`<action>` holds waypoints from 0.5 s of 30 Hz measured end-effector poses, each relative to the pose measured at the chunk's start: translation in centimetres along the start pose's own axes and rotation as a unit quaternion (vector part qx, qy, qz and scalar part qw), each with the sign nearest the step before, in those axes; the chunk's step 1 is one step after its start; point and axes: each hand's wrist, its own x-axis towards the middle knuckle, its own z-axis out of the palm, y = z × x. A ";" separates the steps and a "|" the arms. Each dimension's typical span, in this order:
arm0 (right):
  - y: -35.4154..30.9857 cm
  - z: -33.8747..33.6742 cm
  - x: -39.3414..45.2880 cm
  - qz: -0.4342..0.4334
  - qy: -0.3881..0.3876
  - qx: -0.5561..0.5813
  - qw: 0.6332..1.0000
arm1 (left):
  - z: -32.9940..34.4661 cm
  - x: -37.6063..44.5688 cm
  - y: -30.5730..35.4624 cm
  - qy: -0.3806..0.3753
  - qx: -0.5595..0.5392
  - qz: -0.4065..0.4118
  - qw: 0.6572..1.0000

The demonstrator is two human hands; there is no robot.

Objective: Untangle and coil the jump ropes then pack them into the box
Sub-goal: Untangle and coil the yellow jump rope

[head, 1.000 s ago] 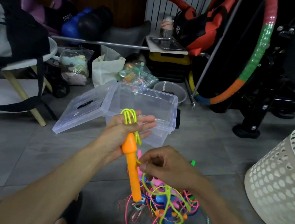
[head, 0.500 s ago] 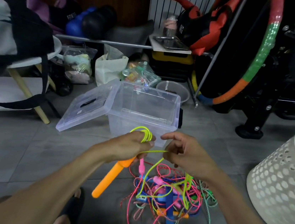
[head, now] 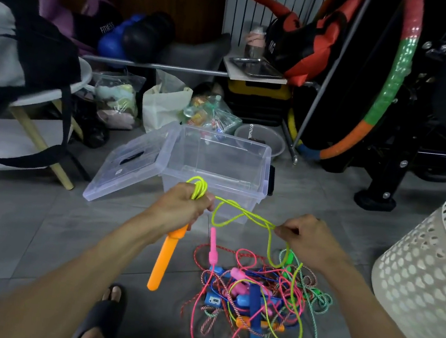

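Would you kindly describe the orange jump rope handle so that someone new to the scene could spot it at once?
Start at the clear plastic box standing open on the grey floor; just in front of it the left hand grips a bundle of yellow-green rope loops. The orange handle hangs down from that fist. Unlike the handles lying in the tangled pile to its right, it is lifted off the floor.

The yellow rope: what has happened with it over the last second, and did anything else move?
The right hand, pinching the yellow rope, has swung out to the right, drawing a length taut from the left hand. The left hand dropped lower, keeping its coil and the orange handle, which now hangs down-left. The box, its lid and the tangled pile stayed put.
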 end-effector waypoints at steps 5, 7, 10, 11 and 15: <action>-0.3 -0.7 -0.2 0.032 0.019 0.018 0.999 | -0.5 0.1 -0.2 0.003 -0.002 -0.031 1.000; -0.4 -0.5 -0.4 0.066 -0.010 -0.086 0.994 | -0.2 -0.4 -0.1 -0.046 -0.017 -0.023 0.999; -0.7 0.1 -0.5 0.045 -0.104 -0.010 0.994 | 0.8 -0.9 0.4 -0.124 -0.101 -0.024 0.987; -1.1 0.3 -0.6 0.020 -0.127 0.076 0.989 | 1.0 -1.0 0.6 -0.144 -0.126 -0.029 0.981; -3.5 0.9 -1.0 -0.060 -0.106 0.361 0.925 | 1.4 -1.0 0.9 -0.170 -0.212 -0.033 0.962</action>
